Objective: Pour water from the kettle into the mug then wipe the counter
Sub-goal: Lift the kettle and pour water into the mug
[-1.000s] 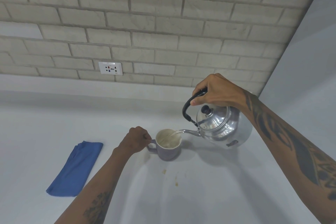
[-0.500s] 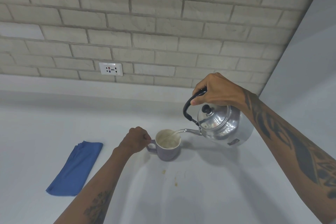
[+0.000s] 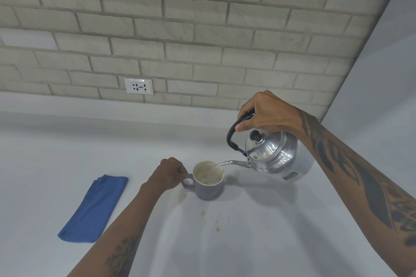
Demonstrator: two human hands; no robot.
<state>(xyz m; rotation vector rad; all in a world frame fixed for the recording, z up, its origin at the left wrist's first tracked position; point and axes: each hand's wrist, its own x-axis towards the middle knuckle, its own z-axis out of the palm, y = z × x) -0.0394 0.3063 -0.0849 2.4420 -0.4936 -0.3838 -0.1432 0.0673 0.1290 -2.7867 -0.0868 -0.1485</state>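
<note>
Two hands work: the right hand (image 3: 265, 111) has its grip closed around the tilted kettle (image 3: 276, 157) handle, water streaming into the mug (image 3: 209, 181). At the mug's 9 o'clock, the left hand (image 3: 168, 174) is curled on its handle; the blue cloth (image 3: 94, 208) lies farther that way on the tabletop (image 3: 247, 243).

1. Counter (image 3: 56, 164): a plain pale surface. Its back edge meets a brick wall; its right edge meets a plain wall.
2. Mug (image 3: 209, 189): stands upright on the counter near the middle, handle toward the left edge, well clear of the back edge.
3. Cloth (image 3: 94, 209): blue, folded, lies flat on the counter toward the left edge, well apart from the mug.
4. Stains (image 3: 217, 228): small brownish spots on the counter just in front of the mug, toward the front edge.
</note>
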